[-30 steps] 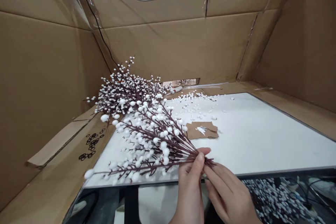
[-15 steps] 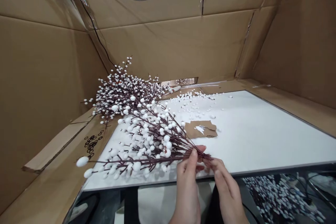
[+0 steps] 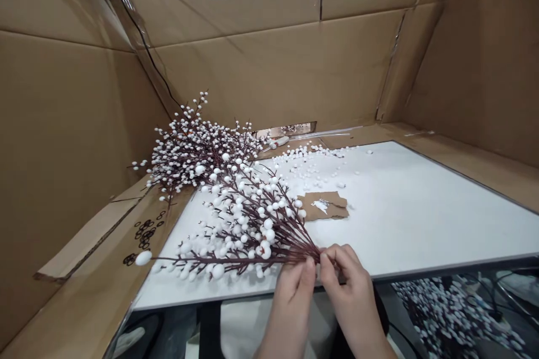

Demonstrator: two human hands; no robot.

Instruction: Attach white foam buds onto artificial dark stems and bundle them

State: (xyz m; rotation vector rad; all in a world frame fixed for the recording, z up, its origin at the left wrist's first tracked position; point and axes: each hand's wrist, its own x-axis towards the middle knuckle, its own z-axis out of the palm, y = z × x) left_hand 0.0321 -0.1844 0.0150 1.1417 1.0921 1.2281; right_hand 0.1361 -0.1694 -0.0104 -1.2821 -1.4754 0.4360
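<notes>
Pinching a bundle of berry stems (image 3: 252, 230) at its gathered dark base, our left hand (image 3: 291, 294) closes thumb against fingers. Our right hand (image 3: 347, 283) sits just beside it, fingers curled, with thumb and forefinger pressed together on the same stem ends. From our hands the bundle fans out to the upper left, its white berries lying over a white board (image 3: 425, 213) with a dark edge, and its longest tip reaches the left side of that board. Just beyond the bundle lies a cardboard scrap (image 3: 324, 206) with a white smear. Farther back, loose white berries (image 3: 311, 164) are scattered on the board, and a second heap of berry stems (image 3: 189, 151) rests against the far left corner. Black rings (image 3: 144, 234) lie on a cardboard flap (image 3: 88, 241) at left. Cardboard walls (image 3: 273, 73) surround the board; below it at right, more berry stems (image 3: 446, 314) show.
</notes>
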